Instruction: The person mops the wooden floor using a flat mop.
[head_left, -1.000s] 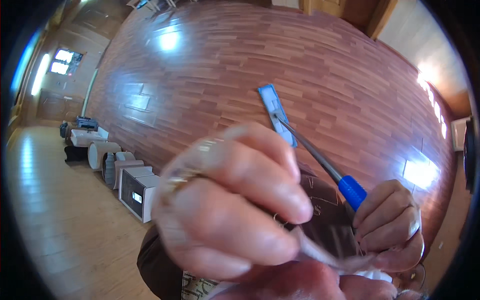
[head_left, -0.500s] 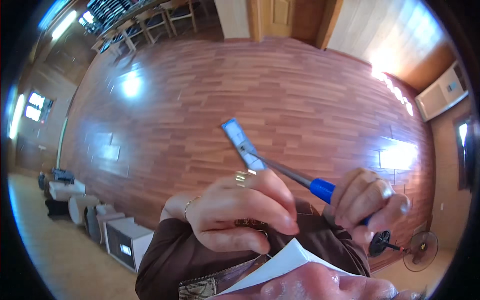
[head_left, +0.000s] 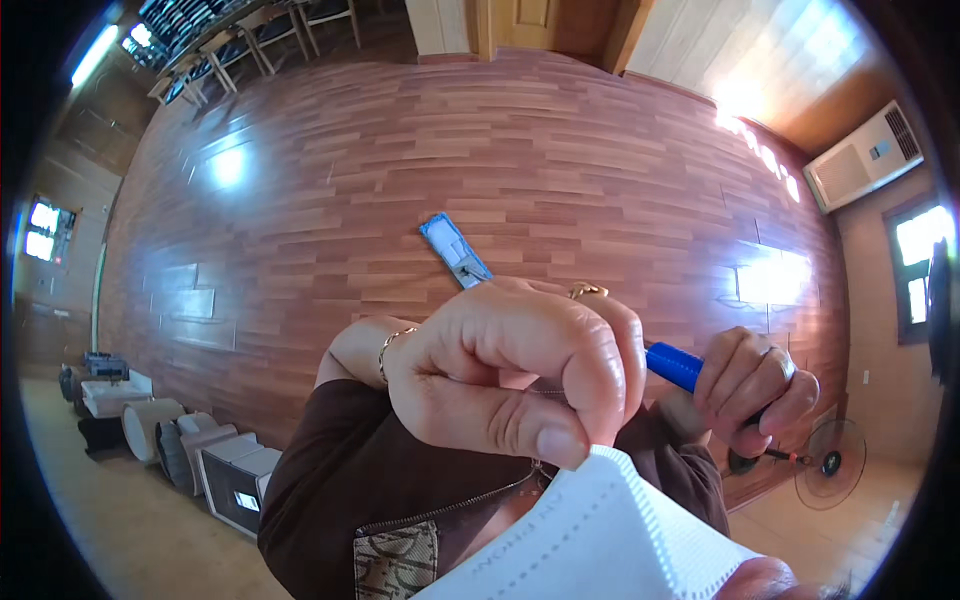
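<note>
My left hand point(head_left: 510, 370) is raised near the lower middle, thumb and forefinger pinched on the upper edge of a white face mask point(head_left: 590, 530). The mask stretches outward from me toward those fingers. On the right, my right hand point(head_left: 755, 390) is wrapped round the blue grip of a flat mop point(head_left: 675, 367). Its long handle slants away to the far left, mostly hidden behind my left hand. The narrow mop head point(head_left: 447, 245), blue-edged with a pale middle, lies on the wood-plank floor point(head_left: 350, 210) beyond my left hand.
A standing fan point(head_left: 828, 462) is at the lower right. An upright air conditioner point(head_left: 866, 155) stands by the right wall. Boxes point(head_left: 235, 470) and other items line the lower left. Chairs point(head_left: 260, 50) stand by a table at the far left.
My left hand has moved right and closed its fingers on the mask, which now stands out further. The right hand keeps its grip on the mop. The whole view has shifted slightly.
</note>
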